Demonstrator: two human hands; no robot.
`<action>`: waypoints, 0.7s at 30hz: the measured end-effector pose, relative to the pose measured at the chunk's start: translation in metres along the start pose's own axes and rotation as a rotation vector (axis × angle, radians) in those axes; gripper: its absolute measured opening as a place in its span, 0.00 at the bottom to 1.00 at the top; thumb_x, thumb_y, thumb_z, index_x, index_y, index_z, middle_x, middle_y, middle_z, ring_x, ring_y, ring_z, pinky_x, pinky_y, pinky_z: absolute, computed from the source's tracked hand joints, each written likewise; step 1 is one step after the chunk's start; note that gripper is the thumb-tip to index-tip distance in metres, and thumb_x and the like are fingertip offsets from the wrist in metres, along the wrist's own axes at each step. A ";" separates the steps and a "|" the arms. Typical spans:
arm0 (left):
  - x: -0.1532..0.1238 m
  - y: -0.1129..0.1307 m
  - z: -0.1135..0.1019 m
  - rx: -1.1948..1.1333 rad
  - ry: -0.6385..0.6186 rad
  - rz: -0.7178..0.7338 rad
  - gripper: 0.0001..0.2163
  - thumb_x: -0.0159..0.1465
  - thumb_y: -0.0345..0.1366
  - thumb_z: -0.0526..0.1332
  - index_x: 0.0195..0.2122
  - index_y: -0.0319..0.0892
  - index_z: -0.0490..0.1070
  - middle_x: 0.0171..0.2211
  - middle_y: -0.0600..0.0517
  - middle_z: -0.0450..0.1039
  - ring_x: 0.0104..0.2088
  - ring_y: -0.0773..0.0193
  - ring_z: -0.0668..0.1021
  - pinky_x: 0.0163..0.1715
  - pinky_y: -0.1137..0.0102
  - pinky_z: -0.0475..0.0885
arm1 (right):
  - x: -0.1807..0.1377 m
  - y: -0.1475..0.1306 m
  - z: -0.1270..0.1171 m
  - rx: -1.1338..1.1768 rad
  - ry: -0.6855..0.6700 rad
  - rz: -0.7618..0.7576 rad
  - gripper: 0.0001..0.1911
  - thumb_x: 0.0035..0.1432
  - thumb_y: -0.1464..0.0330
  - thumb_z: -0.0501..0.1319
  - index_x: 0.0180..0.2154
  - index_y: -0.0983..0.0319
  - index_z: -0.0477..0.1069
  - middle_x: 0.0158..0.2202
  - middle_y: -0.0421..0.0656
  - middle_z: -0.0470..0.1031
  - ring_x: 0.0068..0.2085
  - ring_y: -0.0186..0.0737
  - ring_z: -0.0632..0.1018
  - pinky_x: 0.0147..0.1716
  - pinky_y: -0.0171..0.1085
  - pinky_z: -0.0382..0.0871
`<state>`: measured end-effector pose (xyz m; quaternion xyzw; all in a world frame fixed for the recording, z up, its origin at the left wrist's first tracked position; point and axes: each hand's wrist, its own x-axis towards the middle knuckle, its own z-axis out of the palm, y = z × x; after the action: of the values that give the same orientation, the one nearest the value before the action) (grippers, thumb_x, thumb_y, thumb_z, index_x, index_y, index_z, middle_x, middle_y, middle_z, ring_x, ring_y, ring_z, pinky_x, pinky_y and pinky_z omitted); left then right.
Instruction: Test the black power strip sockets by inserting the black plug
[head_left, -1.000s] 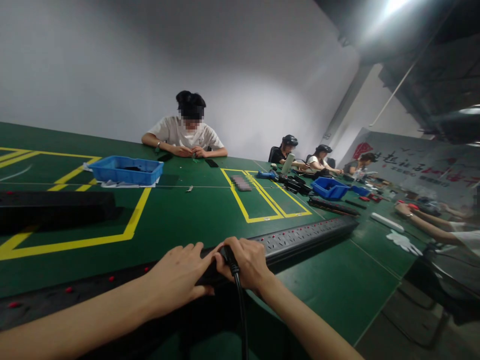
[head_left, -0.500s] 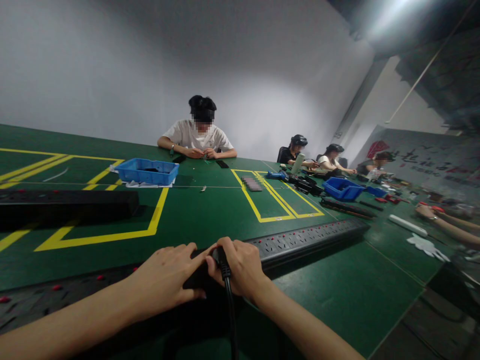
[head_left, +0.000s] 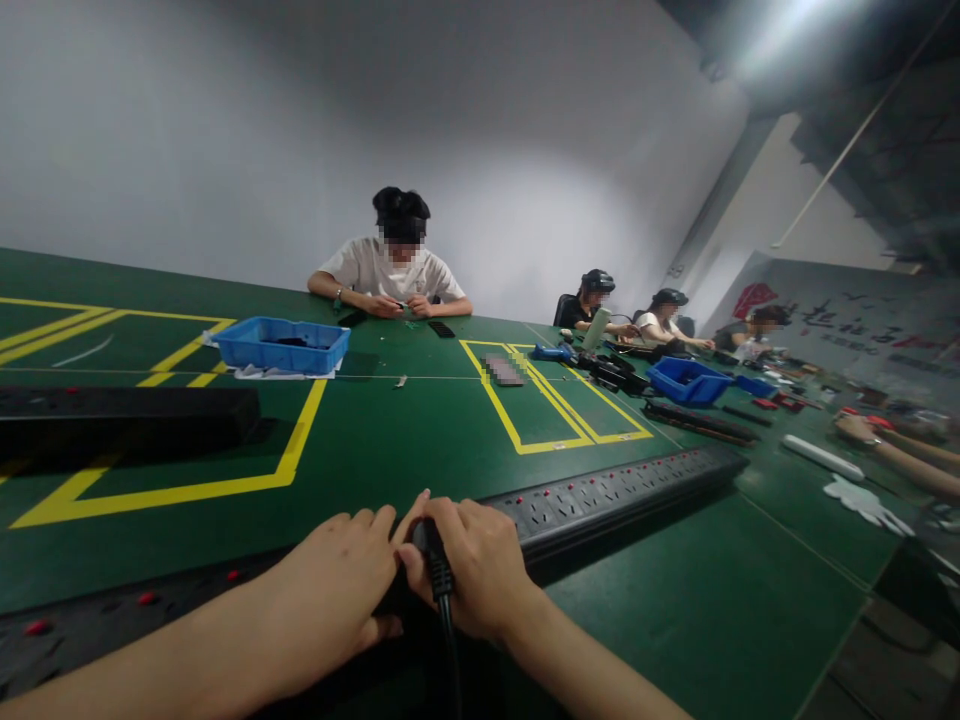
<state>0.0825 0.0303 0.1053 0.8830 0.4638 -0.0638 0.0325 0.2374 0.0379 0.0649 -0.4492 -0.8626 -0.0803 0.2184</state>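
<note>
A long black power strip (head_left: 600, 492) with red switches lies across the green table (head_left: 420, 440) in front of me. My right hand (head_left: 472, 565) is closed around a black plug (head_left: 435, 560) set on the strip, its cable running down toward me. Just left of the plug, my left hand (head_left: 334, 585) presses down on the strip with its fingers flat and apart.
A second black strip (head_left: 127, 415) lies at the left inside yellow floor-tape lines. A blue bin (head_left: 281, 345) stands beyond it. A person in a white shirt (head_left: 394, 275) sits across the table; others work at the right among blue bins (head_left: 686, 380) and tools.
Both hands and the plug have slid a little left along the strip. My view has dipped slightly.
</note>
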 end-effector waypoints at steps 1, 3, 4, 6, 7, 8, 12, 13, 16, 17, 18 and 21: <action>0.000 0.000 0.001 -0.001 -0.010 -0.007 0.18 0.52 0.38 0.57 0.43 0.40 0.69 0.40 0.41 0.69 0.40 0.50 0.72 0.40 0.56 0.67 | 0.000 0.000 -0.001 0.000 -0.003 0.001 0.14 0.57 0.58 0.48 0.38 0.61 0.62 0.30 0.42 0.71 0.29 0.39 0.70 0.27 0.35 0.58; 0.000 0.000 0.005 0.007 -0.008 -0.026 0.19 0.52 0.37 0.56 0.45 0.39 0.68 0.42 0.40 0.68 0.42 0.49 0.71 0.41 0.55 0.66 | -0.001 0.000 -0.002 0.006 -0.004 0.003 0.15 0.57 0.58 0.48 0.38 0.61 0.62 0.30 0.43 0.71 0.29 0.40 0.70 0.27 0.35 0.58; 0.001 0.000 0.007 0.010 -0.005 -0.032 0.21 0.52 0.37 0.56 0.47 0.38 0.67 0.43 0.40 0.68 0.42 0.48 0.70 0.41 0.55 0.66 | -0.002 0.001 -0.002 0.018 -0.007 0.001 0.15 0.58 0.58 0.48 0.38 0.61 0.62 0.30 0.43 0.71 0.30 0.40 0.70 0.28 0.35 0.59; 0.001 0.000 0.014 0.003 0.035 -0.036 0.25 0.52 0.38 0.55 0.52 0.37 0.62 0.44 0.39 0.67 0.41 0.48 0.70 0.40 0.54 0.66 | -0.003 0.001 -0.002 0.049 -0.019 -0.011 0.16 0.58 0.58 0.48 0.41 0.62 0.62 0.32 0.44 0.71 0.31 0.39 0.70 0.29 0.36 0.60; 0.001 0.000 0.017 -0.003 0.067 -0.040 0.27 0.53 0.38 0.54 0.55 0.37 0.58 0.43 0.40 0.67 0.40 0.49 0.70 0.39 0.54 0.66 | -0.003 0.002 -0.001 0.062 -0.028 -0.017 0.16 0.58 0.59 0.48 0.42 0.63 0.61 0.33 0.45 0.71 0.32 0.40 0.70 0.30 0.36 0.61; 0.000 0.000 0.020 -0.002 0.095 -0.047 0.29 0.53 0.38 0.53 0.57 0.36 0.54 0.43 0.40 0.67 0.40 0.49 0.70 0.39 0.54 0.66 | -0.004 0.002 -0.001 0.071 -0.038 -0.022 0.17 0.58 0.59 0.48 0.43 0.63 0.61 0.34 0.45 0.70 0.33 0.40 0.70 0.31 0.36 0.61; -0.001 -0.003 0.030 -0.024 0.167 -0.011 0.29 0.55 0.39 0.51 0.59 0.39 0.50 0.44 0.42 0.66 0.40 0.51 0.69 0.40 0.56 0.64 | -0.005 0.002 0.001 0.078 -0.060 -0.009 0.18 0.58 0.60 0.48 0.45 0.65 0.60 0.36 0.47 0.70 0.34 0.40 0.70 0.33 0.38 0.62; -0.001 -0.004 0.032 -0.037 0.175 0.001 0.29 0.55 0.40 0.52 0.59 0.40 0.50 0.44 0.42 0.66 0.41 0.52 0.68 0.40 0.56 0.64 | -0.005 0.002 0.001 0.079 -0.060 -0.004 0.18 0.58 0.60 0.48 0.45 0.65 0.60 0.36 0.47 0.70 0.34 0.40 0.70 0.33 0.38 0.62; 0.000 -0.008 0.038 -0.062 0.206 0.001 0.31 0.55 0.40 0.52 0.60 0.41 0.46 0.44 0.42 0.65 0.41 0.52 0.68 0.41 0.58 0.64 | -0.004 0.003 0.000 0.087 -0.063 -0.014 0.17 0.57 0.60 0.49 0.44 0.64 0.61 0.36 0.47 0.70 0.35 0.41 0.70 0.32 0.38 0.62; 0.001 -0.009 0.041 -0.065 0.213 0.001 0.31 0.56 0.40 0.52 0.60 0.41 0.45 0.44 0.42 0.65 0.41 0.52 0.68 0.40 0.57 0.63 | -0.004 0.003 0.000 0.090 -0.067 -0.020 0.17 0.57 0.60 0.49 0.44 0.64 0.60 0.36 0.47 0.70 0.35 0.41 0.70 0.32 0.38 0.62; 0.001 -0.010 0.043 -0.068 0.219 0.002 0.32 0.56 0.40 0.52 0.61 0.40 0.44 0.44 0.42 0.65 0.40 0.52 0.68 0.40 0.57 0.63 | -0.004 0.003 -0.001 0.092 -0.073 -0.023 0.17 0.57 0.60 0.50 0.44 0.64 0.60 0.36 0.47 0.70 0.35 0.41 0.70 0.32 0.38 0.62; 0.001 -0.010 0.048 -0.073 0.235 0.008 0.31 0.57 0.41 0.51 0.61 0.39 0.44 0.44 0.42 0.66 0.40 0.52 0.67 0.39 0.57 0.63 | -0.004 0.003 -0.001 0.100 -0.092 -0.014 0.18 0.56 0.60 0.50 0.45 0.64 0.60 0.36 0.47 0.70 0.35 0.42 0.70 0.32 0.38 0.62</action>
<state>0.0707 0.0316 0.0580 0.8844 0.4631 0.0573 0.0102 0.2423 0.0366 0.0637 -0.4347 -0.8778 -0.0178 0.2003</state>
